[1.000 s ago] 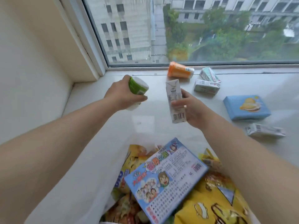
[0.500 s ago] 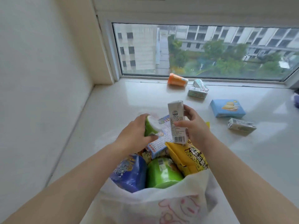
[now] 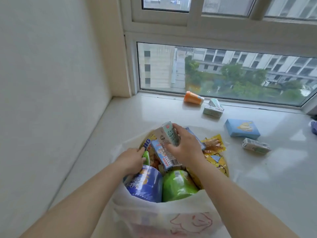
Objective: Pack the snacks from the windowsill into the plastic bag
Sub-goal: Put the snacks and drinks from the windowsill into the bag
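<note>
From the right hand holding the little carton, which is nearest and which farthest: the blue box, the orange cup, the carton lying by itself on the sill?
From the right hand:
1. Blue box, to its right on the sill.
2. Lone carton, farther right, just past the box.
3. Orange cup, lying on its side, far back by the window.

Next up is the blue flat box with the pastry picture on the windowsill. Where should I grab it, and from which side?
Probably take the blue flat rectangular box across its two long edges, coming straight down from above. It lies flat on the white windowsill with its broad printed face up, so only the thin sides offer opposing surfaces. The small pale carton lies close to its near right corner, so stay toward the middle.
</note>
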{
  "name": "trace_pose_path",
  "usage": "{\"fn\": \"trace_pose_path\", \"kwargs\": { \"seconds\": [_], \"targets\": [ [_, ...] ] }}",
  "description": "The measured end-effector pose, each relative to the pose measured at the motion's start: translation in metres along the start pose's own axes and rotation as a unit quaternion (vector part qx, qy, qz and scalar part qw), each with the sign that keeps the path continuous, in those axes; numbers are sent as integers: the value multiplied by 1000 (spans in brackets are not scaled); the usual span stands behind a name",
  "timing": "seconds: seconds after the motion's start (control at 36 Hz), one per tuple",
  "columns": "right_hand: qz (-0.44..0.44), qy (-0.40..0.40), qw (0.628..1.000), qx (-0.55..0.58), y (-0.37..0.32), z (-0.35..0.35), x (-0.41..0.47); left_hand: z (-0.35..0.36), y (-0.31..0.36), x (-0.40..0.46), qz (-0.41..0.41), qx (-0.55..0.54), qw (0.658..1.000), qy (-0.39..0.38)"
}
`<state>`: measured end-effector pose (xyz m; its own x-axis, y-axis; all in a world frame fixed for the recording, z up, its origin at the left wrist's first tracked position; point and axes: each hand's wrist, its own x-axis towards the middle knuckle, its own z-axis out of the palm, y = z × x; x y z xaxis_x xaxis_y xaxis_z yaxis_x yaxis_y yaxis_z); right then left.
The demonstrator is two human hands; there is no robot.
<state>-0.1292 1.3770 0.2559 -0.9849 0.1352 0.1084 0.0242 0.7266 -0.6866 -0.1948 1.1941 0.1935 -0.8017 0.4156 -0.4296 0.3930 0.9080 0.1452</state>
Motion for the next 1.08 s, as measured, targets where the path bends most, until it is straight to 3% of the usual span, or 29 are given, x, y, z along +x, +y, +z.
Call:
{"fn": "trace_pose_path", "kwargs": {
  "seconds": [0.17, 0.39, 0.56, 0.69, 0.81, 1.08],
  "targets": [
    [-24, -111, 968, -223, 9, 33, -14, 5, -7, -8, -11, -43, 998, 53],
    [4, -89, 960, -264, 15, 50, -26, -1, -5, -12, -22, -55, 996, 72],
    [41, -123, 956, -262, 17, 33, -14, -42, 22, -11, -11, -208, 953, 221],
    [74, -14, 979, -191, 28, -11, -8, -78, 66, -2, 48, -239, 939, 243],
    [123, 12, 974, -192, 60, -53, -5, -94, 116, 16, 86, -224, 942, 234],
    [299, 32, 942, -151, 207, -151, -20, -93, 263, 94, 121, -115, 978, 125]
  ]
}}
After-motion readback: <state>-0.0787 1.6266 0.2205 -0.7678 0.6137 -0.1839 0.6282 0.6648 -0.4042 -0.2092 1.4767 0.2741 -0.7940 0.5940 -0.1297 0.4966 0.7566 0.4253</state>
